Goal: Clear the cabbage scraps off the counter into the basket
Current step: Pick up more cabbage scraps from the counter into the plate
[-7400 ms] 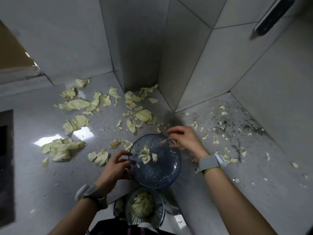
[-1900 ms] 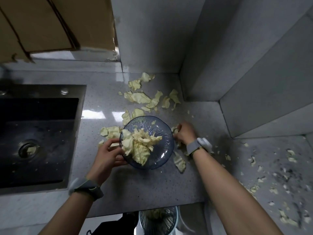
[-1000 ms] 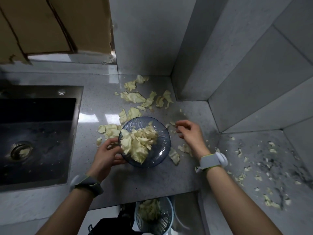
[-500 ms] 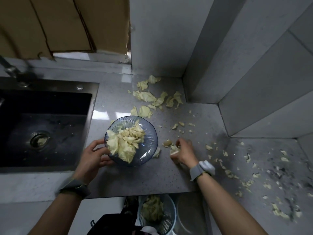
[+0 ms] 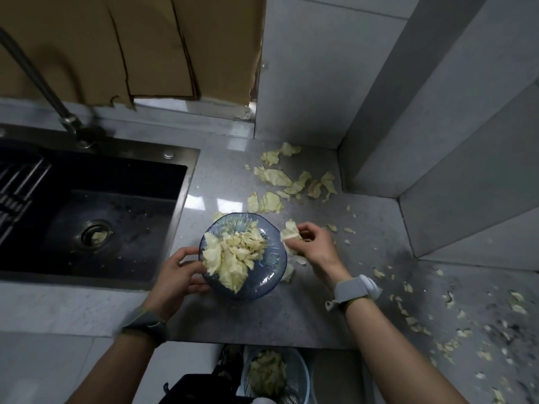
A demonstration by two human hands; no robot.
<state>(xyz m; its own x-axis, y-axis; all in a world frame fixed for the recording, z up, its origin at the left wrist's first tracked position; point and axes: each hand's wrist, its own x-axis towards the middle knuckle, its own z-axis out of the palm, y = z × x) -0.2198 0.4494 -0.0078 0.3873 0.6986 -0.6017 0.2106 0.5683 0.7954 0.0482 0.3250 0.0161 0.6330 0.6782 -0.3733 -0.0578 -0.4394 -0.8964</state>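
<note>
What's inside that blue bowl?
A heap of pale cabbage scraps lies in the blue bowl, held at its rim by the left hand. Whatever lies beneath the heap is covered.

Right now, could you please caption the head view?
Left hand holds the glass bowl of cabbage; right hand pinches scraps beside it.

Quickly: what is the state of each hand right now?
Left hand: grips the rim of the blue glass bowl.
Right hand: pinches a cabbage scrap beside the bowl.
</note>
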